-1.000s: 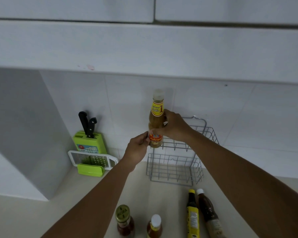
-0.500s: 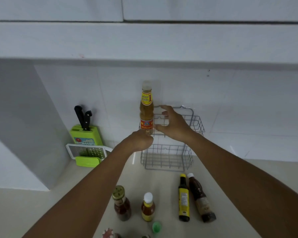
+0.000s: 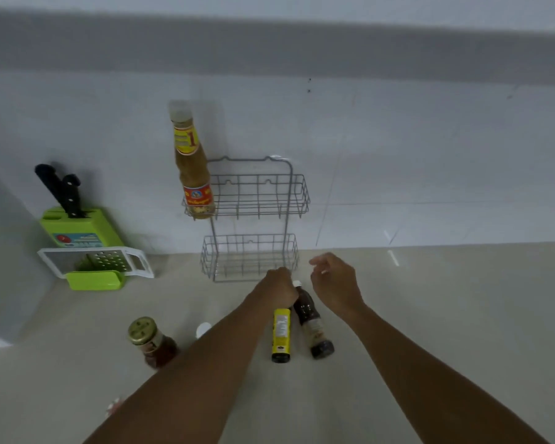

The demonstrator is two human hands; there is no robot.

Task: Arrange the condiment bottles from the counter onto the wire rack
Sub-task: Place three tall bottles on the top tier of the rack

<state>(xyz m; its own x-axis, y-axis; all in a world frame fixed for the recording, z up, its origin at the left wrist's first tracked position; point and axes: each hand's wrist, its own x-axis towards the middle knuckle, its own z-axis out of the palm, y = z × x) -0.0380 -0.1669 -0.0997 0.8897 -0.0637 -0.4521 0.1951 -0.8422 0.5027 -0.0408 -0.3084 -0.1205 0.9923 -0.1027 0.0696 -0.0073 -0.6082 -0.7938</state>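
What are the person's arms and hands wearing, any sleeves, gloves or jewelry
Both forearms are bare as far as the frame shows, with no sleeves in view. The left hand and right hand have no gloves, and no watch, bracelet or ring is visible. The picture is slightly blurred, so a thin ring could be missed.

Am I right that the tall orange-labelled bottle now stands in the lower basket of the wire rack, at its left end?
Not quite: the head view shows the orange-labelled bottle standing in the upper basket of the wire rack, at its left end. The lower basket holds nothing.
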